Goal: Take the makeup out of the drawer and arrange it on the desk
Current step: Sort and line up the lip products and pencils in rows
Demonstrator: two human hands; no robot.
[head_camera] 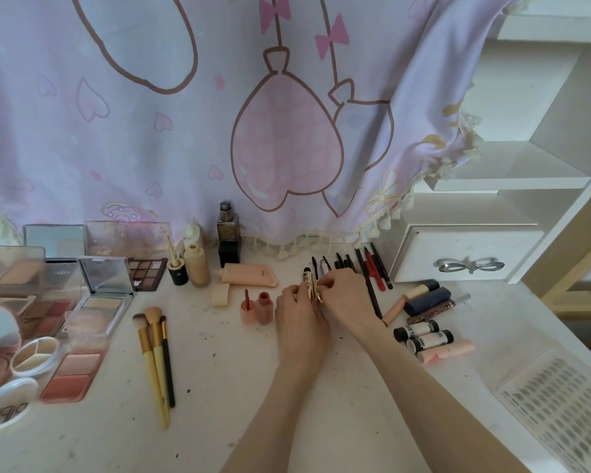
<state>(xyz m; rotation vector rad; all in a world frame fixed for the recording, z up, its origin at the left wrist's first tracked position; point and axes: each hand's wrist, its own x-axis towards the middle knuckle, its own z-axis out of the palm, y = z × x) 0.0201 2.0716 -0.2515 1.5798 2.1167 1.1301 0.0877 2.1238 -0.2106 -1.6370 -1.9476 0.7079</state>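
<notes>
Head view: both my hands meet at the middle of the desk (239,387). My left hand (299,314) curls its fingers round a slim gold-and-white makeup tube (310,285), and my right hand (345,295) pinches the same tube from the other side. Just behind them lies a row of dark pencils and liners (372,268), too crowded for me to count. To the left lie three brushes (156,356), side by side. To the right I count three small tubes (430,341) in a stack. The white drawer (464,257) sits pushed in behind them. Open palettes (99,291) crowd the far left.
</notes>
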